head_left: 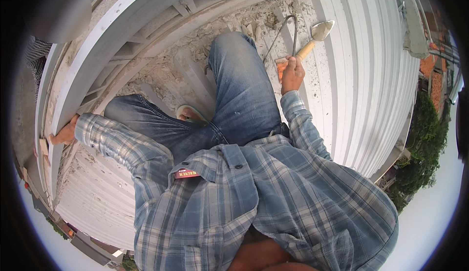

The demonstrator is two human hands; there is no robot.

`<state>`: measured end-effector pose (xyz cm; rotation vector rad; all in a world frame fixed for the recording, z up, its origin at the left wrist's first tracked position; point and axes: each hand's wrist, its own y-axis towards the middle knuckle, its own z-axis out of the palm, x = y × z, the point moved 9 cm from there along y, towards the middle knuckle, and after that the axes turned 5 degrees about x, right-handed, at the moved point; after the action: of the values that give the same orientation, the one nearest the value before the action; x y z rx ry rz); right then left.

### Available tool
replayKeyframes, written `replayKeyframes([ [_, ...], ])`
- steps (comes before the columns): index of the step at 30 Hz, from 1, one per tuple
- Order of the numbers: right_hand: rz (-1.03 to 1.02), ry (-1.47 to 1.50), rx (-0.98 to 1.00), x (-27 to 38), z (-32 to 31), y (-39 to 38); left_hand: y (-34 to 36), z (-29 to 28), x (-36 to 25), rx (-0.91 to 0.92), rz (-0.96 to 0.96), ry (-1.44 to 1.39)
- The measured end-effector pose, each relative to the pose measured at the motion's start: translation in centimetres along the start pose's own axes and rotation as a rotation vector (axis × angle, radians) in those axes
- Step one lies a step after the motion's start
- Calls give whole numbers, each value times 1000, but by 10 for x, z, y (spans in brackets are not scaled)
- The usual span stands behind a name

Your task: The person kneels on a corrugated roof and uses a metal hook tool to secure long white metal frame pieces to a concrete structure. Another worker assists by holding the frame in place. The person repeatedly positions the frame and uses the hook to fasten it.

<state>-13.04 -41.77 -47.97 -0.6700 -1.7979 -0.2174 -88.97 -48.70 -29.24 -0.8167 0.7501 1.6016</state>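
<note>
While the right hand point(293, 74) closes around a thin, dark, bent metal rod point(295, 34) right of upper centre, a pointed steel trowel with a yellow handle point(307, 50) slants just beside it; whether the fingers grip that too, I cannot tell. The left hand point(64, 132), at far left, rests loosely open against a pale grey beam point(93, 58). Around lower centre, a plaid shirt pocket point(209, 174) holds a red packet or label point(187, 174).
</note>
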Motion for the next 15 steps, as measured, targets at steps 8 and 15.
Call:
replayKeyframes([
  [8, 202, 403, 113, -12, 23, -24, -2, -8, -2, -21, -7, -32],
  [15, -19, 143, 9, -31, 22, -12, 8, -6, -6, 11, 32, -21],
])
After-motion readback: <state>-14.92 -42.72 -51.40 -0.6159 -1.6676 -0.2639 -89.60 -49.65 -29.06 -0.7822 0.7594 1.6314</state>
